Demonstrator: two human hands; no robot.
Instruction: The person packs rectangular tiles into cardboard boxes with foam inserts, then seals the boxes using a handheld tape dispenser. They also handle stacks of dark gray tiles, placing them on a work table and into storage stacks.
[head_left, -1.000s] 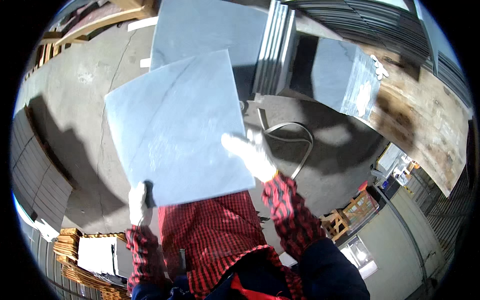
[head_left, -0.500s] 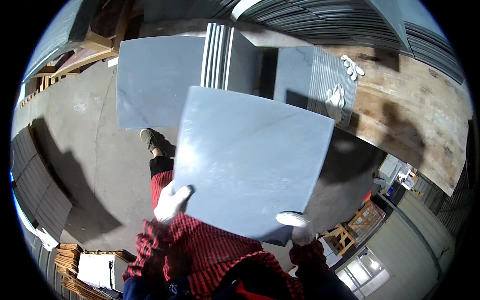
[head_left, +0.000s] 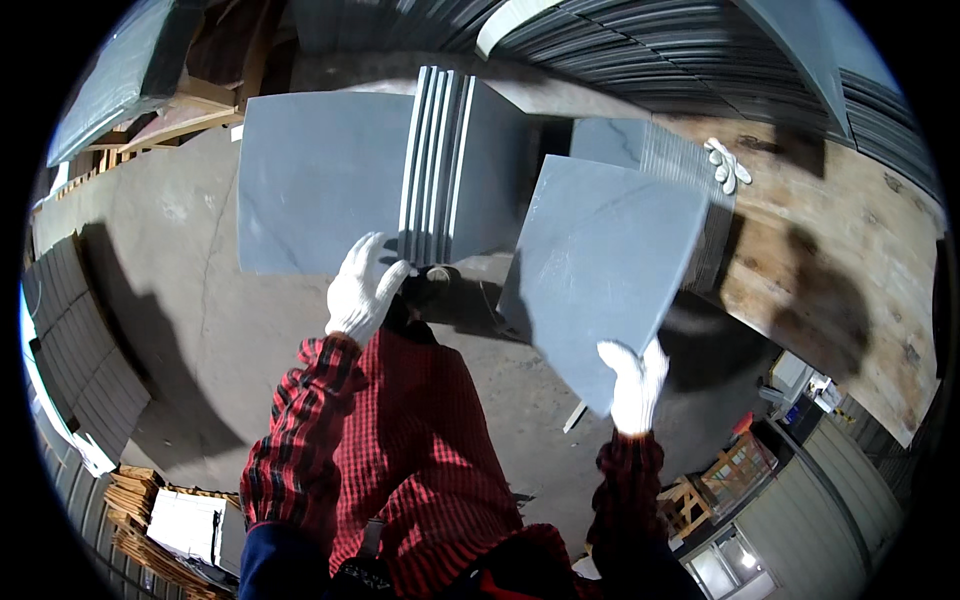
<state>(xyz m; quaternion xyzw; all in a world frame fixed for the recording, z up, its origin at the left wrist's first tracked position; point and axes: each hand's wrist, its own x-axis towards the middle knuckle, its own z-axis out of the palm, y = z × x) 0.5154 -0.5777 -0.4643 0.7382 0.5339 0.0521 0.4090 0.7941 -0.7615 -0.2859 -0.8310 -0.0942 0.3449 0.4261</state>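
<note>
A grey stone slab [head_left: 603, 260], smooth and rectangular, stands tilted over the right-hand stack. My right hand [head_left: 637, 387], in a white glove, closes on its near lower corner. My left hand [head_left: 362, 290], gloved the same way, holds nothing; its fingers and thumb are spread just below an upright row of slabs [head_left: 432, 165]. Whether its fingertips touch the row is hard to make out. A wide grey slab [head_left: 325, 180] lies to the left of that row. Behind the slab I hold, a second row of upright slabs [head_left: 685, 155] is partly hidden.
A loose white glove [head_left: 727, 166] lies at the right-hand row, beside a worn plywood board [head_left: 830, 250]. Stacked pale slabs [head_left: 85, 345] stand at far left. Wooden framing [head_left: 215, 95] is at upper left, a wooden crate [head_left: 735, 470] at lower right.
The slab has swung away to the right and now covers one loose glove. My left hand has let go of it and reached forward; my right hand still grips it.
</note>
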